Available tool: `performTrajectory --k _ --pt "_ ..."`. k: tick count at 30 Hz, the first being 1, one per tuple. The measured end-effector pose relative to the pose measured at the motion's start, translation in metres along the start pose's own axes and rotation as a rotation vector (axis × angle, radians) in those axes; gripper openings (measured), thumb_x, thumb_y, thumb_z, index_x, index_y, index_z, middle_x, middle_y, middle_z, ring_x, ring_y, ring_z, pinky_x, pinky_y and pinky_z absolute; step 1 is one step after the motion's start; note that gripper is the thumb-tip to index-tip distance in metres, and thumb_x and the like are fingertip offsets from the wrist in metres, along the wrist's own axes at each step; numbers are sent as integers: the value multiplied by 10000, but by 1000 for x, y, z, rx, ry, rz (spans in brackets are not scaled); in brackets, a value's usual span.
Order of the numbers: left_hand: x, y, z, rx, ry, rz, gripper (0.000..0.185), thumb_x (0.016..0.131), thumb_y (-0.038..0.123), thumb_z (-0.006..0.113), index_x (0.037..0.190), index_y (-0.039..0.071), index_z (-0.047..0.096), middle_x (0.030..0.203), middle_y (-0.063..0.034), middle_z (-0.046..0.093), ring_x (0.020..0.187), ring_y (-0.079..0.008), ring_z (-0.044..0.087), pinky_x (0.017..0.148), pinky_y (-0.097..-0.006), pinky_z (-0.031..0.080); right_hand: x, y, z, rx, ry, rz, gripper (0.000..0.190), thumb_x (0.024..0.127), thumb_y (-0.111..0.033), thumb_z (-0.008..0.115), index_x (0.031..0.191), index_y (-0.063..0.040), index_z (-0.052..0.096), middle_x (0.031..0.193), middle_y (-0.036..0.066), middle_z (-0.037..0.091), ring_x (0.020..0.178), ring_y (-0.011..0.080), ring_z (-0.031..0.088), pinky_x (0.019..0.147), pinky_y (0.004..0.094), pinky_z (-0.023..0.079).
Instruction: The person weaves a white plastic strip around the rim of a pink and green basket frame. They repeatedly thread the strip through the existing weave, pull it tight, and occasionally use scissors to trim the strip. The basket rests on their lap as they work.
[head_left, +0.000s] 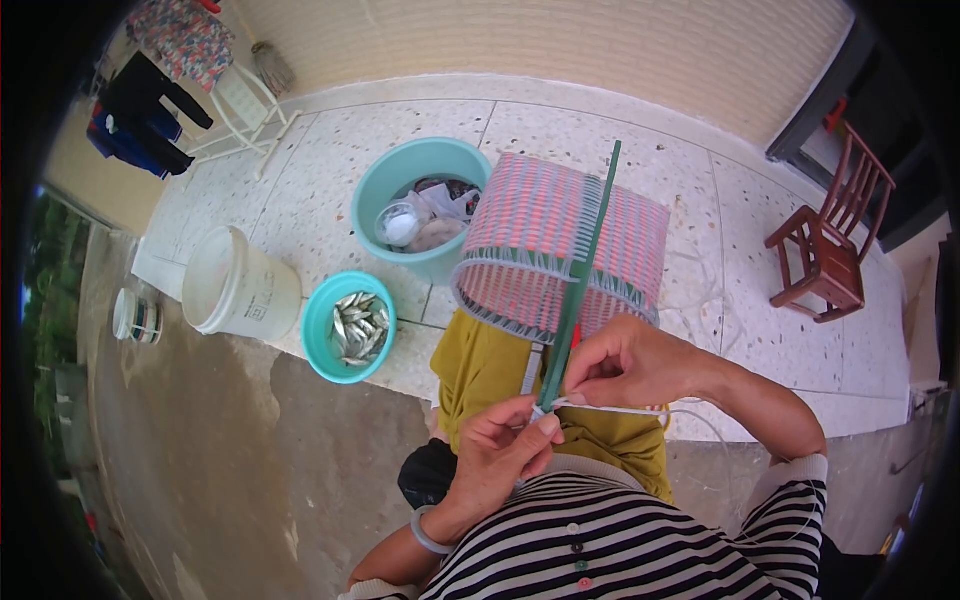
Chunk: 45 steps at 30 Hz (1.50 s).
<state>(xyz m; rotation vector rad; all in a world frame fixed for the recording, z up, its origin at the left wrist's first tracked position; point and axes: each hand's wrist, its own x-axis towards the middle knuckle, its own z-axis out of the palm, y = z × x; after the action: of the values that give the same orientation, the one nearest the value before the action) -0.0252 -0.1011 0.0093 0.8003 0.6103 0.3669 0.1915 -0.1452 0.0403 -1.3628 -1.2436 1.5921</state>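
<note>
A woven basket (517, 202) in pink and grey lies on its side across my lap, its mouth facing me. Long green plastic straps (581, 292) run along it from beyond its wall down to my hands. My left hand (502, 442) pinches the near end of the straps between thumb and fingers. Just to the right, my right hand (630, 367) grips a thin white cord (622, 409) close to that end. The cord's tail trails off to the right past my forearm. A grey-wrapped strip (532, 369) stands beside the straps.
Left of the basket are a large teal tub (367, 202) holding bags and a bowl, a small turquoise basin (319, 345) of small fish, and a white plastic bucket (262, 289). A wooden chair (829, 259) stands at right. Clothes (150, 105) hang at the upper left.
</note>
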Motion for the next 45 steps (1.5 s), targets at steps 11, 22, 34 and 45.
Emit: performTrajectory --k 11,22,34,45 --pt "1 -1 2 14 0 46 273 994 225 468 1002 -16 597 798 -64 596 506 -77 436 456 -203 332 -1 -15 20 -160 155 10 173 813 -143 724 864 12 667 694 65 644 633 65 561 562 232 451" --pt "6 2 -5 -248 -59 -120 324 1001 255 449 1138 -9 579 797 -41 562 561 -80 437 506 -205 340 -174 13 -132 -99 731 -64 130 882 -145 654 905 -17 647 804 42 636 673 109 601 635 237 502" --pt "17 -4 12 -303 -52 -133 253 992 239 464 1073 18 558 811 -63 571 575 -115 476 508 -239 374 -53 104 73 376 396 -326 411 948 -240 561 1269 7 492 1122 74 585 926 130 589 815 261 478" --pt "10 -3 11 -87 25 -38 288 997 250 462 988 2 608 813 -69 621 633 -125 563 585 -255 467 10 34 100 828 490 -150 414 1022 -335 354 1189 6 519 1166 99 589 809 77 577 609 186 484"
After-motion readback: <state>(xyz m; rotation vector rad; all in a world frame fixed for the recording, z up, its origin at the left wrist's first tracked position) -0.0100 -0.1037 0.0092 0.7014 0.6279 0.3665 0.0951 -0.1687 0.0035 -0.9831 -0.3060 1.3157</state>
